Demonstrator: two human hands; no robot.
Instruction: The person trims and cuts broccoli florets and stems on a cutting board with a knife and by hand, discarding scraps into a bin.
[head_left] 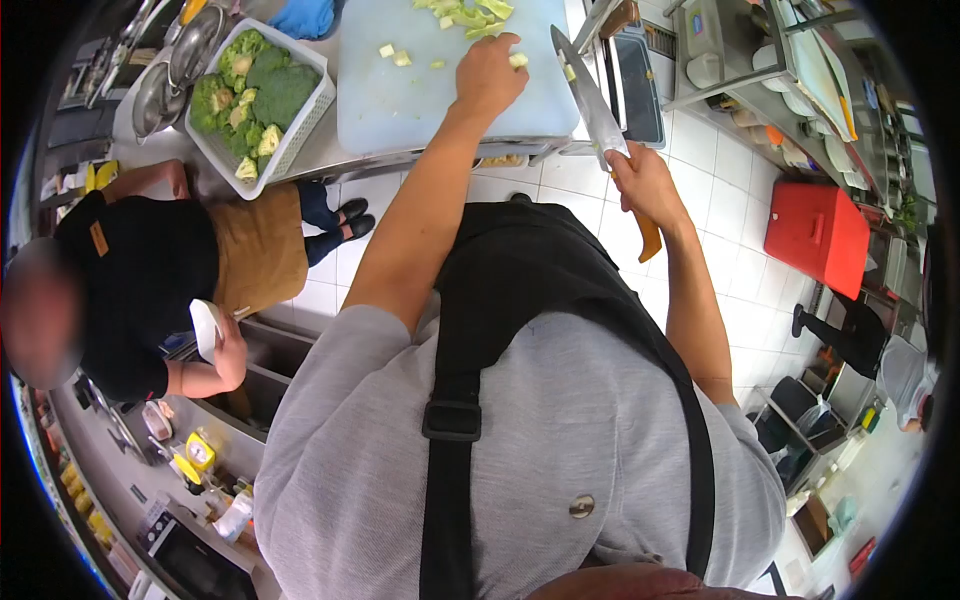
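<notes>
Holding the knife (pixel 597 112) beside the board (pixel 400 112), with fingers of the right hand (pixel 645 184) clamped on its handle; reaching the left hand (pixel 488 76) over, fingers slightly apart, near a pale piece (pixel 518 61)

two bare hands are seen: one left hand (pixel 490 75) and one right hand (pixel 645 185).
one long steel-bladed knife with a yellow-orange handle (pixel 598 100), one pale, rectangular plastic cutting board (pixel 400 100), one white, rectangular, perforated plastic basket (pixel 308 118), one boxy red container (pixel 817 235) and two round, silvery metal bowls (pixel 158 103) (pixel 196 47) are counted; the green broccoli pieces (pixel 285 95) are too overlapped to be counted exactly.
</notes>
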